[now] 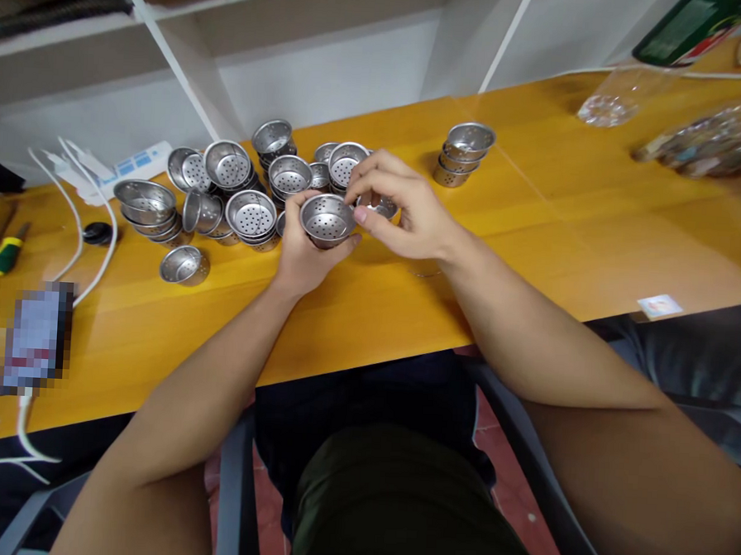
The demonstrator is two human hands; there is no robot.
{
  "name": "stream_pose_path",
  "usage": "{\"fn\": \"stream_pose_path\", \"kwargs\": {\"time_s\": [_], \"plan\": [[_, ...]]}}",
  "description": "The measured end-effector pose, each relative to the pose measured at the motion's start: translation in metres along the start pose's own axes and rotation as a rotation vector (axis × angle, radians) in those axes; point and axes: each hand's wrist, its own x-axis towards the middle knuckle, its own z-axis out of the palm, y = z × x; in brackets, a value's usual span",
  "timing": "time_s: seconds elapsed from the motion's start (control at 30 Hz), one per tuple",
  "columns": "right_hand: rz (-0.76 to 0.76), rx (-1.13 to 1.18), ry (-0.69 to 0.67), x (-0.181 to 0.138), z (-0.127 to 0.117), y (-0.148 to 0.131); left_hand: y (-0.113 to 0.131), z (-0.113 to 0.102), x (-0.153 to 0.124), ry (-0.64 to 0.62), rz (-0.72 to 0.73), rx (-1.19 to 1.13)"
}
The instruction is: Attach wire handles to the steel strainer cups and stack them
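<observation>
My left hand (pixel 306 253) is wrapped round a small perforated metal cup (pixel 328 217), its open top facing up. Over the right side of that cup's rim, my right hand (pixel 405 209) is bent with thumb and fingertips close together; whatever they pinch is too small to make out. Partly hidden behind my right fingers is another metal cup (pixel 380 205). Just beyond my hands stand several more perforated cups, some stacked, such as a stack (pixel 253 215) left of my left hand and an upright cup (pixel 348 162) behind my right fingers.
A separate cup stack (pixel 467 154) stands to the right, a single cup (pixel 185 265) nearer left. White cables run from a power strip (pixel 131 166). A screwdriver (pixel 5 254) lies far left, a clear bottle (pixel 609 104) far right. Shelving (pixel 332 60) backs the yellow table (pixel 534 245).
</observation>
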Motion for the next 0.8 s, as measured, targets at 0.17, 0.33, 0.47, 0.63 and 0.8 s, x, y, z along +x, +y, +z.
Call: {"fn": "stream_pose_path", "kwargs": {"time_s": [0.17,0.33,0.47,0.63,0.8], "plan": [[-0.056,-0.037,-0.066,-0.002,0.004,0.007,-0.004,-0.001,0.0,-0.022,0.017,-0.006],[-0.06,-0.015,-0.161,-0.006,0.015,0.01,-0.011,-0.003,-0.001,-0.034,0.075,-0.015],[-0.081,-0.012,-0.184,-0.008,0.019,0.01,-0.01,-0.003,-0.002,-0.033,0.057,-0.021],[-0.035,-0.034,-0.126,-0.005,0.009,0.007,-0.003,0.0,-0.001,-0.025,0.044,0.014],[-0.043,-0.021,-0.07,-0.001,0.001,0.004,0.003,0.005,-0.003,-0.018,0.033,0.01]]}}
